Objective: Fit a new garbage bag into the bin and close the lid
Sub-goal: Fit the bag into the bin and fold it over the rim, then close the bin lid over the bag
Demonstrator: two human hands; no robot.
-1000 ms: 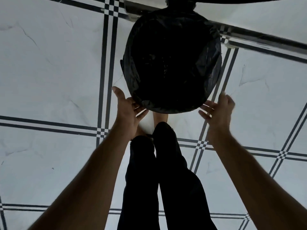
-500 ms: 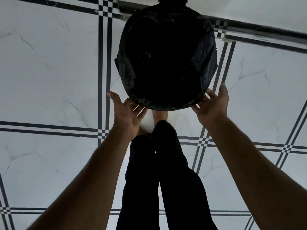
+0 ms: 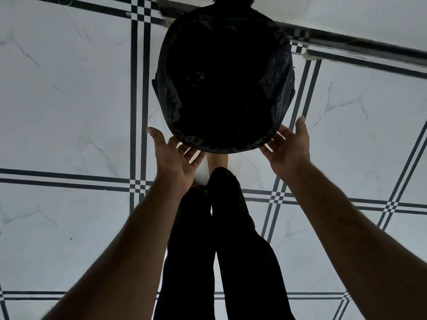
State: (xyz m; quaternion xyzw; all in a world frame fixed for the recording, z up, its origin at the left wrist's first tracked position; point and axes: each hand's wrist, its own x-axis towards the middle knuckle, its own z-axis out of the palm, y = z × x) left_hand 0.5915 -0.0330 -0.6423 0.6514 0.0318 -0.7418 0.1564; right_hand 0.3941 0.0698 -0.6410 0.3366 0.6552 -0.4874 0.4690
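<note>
Left hand (image 3: 178, 158) open, palm up, fingers at the near rim of the bin (image 3: 223, 82). The black garbage bag (image 3: 280, 72) is already draped over the mouth, dead centre on the tiled floor (image 3: 69, 100). Right hand (image 3: 288, 148) open too, under the rim. Edge tucking and the lid seem left; no lid clearly visible.

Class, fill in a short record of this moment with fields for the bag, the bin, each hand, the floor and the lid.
bag: black plastic garbage bag lining the round bin, its edge folded over the rim
bin: almost wholly covered by the bag; its colour cannot be told
left hand: left hand, open, palm up, fingers at the bag's near-left edge
right hand: right hand, open, fingers at the near-right edge
floor: white marble-look tiled floor with dark stripes
lid: not clearly visible; the bin stands open
</note>
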